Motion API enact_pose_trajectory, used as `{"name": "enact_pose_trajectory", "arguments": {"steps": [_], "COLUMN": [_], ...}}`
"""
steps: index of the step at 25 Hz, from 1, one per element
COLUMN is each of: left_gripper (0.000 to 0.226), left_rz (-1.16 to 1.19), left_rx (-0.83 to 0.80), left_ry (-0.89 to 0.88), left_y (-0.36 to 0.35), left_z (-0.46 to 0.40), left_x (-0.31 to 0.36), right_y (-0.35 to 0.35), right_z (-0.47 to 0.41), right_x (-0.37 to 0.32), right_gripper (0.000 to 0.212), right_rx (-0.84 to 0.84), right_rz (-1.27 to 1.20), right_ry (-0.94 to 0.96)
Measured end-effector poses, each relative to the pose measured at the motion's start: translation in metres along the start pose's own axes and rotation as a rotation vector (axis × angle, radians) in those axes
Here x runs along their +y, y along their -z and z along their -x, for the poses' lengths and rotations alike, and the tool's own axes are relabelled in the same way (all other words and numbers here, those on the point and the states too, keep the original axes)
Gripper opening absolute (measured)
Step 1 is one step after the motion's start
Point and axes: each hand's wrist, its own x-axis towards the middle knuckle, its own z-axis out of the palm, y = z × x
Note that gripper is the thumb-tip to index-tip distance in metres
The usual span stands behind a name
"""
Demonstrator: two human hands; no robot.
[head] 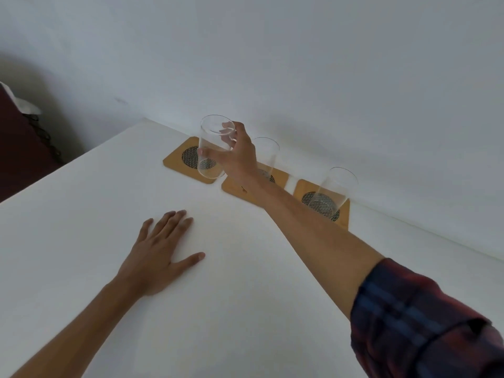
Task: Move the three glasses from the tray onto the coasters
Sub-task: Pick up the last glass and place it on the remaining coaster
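Three square wooden coasters with dark mesh centres lie in a row along the far edge of the white table point(81, 241). A clear glass point(336, 190) stands on the right coaster point(344, 218). Another glass point(268, 154) stands on the middle coaster point(234, 186), partly hidden behind my arm. My right hand point(240, 156) grips a third clear glass point(211, 148), tilted, over the left coaster point(174, 159); I cannot tell whether its base touches. My left hand point(161, 255) lies flat on the table, fingers spread, holding nothing. No tray is in view.
A white wall point(327, 77) runs right behind the coasters. A dark red piece of furniture point(19, 159) with something white on top stands beyond the table's left edge.
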Motion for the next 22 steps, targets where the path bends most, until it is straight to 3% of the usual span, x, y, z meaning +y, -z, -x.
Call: {"name": "enact_pose_trajectory", "arguments": {"steps": [9, 22], "left_gripper": [0.084, 0.078], "left_rz": [0.018, 0.016], "left_rx": [0.017, 0.025], "left_ry": [0.004, 0.009], "left_y": [0.001, 0.001], "left_z": [-0.002, -0.004], "left_x": [-0.001, -0.001], "right_y": [-0.049, -0.066], "right_z": [-0.069, -0.093], "right_x": [0.037, 0.045], "right_gripper": [0.080, 0.082], "right_rx": [-0.013, 0.017], "right_rz": [0.141, 0.117], "right_ry": [-0.045, -0.142]}}
